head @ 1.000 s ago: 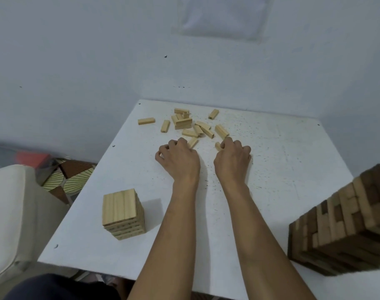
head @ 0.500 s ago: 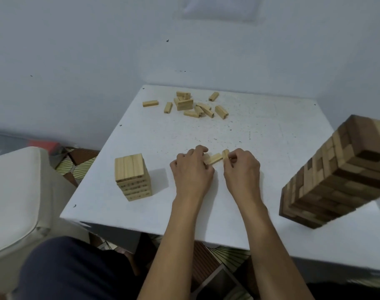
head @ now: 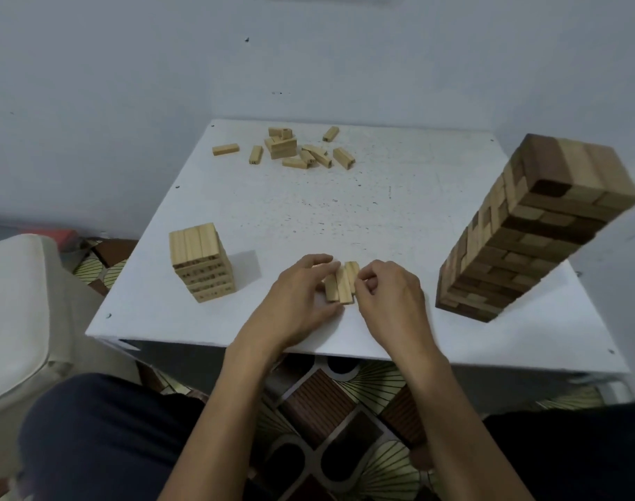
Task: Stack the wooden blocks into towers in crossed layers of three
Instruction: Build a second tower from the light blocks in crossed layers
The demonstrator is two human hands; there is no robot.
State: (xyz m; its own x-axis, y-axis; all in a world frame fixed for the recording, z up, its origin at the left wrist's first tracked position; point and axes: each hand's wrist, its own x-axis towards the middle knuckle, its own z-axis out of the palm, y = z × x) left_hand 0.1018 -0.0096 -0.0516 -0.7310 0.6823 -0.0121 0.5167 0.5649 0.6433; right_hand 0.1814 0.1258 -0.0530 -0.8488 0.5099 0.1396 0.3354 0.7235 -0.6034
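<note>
Three pale wooden blocks (head: 341, 283) lie side by side on the white table (head: 381, 218) near its front edge. My left hand (head: 301, 294) holds them from the left, fingers curled round the leftmost block. My right hand (head: 388, 291) pinches them from the right with thumb and fingertips. A short pale tower (head: 200, 263) of several crossed layers stands to the left of my hands. Several loose blocks (head: 294, 150) lie scattered at the table's far side.
A tall tower of mixed dark and pale blocks (head: 533, 229) stands at the right of the table, close to my right hand. A white chair (head: 16, 312) sits at the left. Patterned floor tiles (head: 327, 403) show below the table's front edge.
Both hands drew back from the far pile to the table's front, bringing blocks along. The blocks now lie together as a row of three between my hands.
</note>
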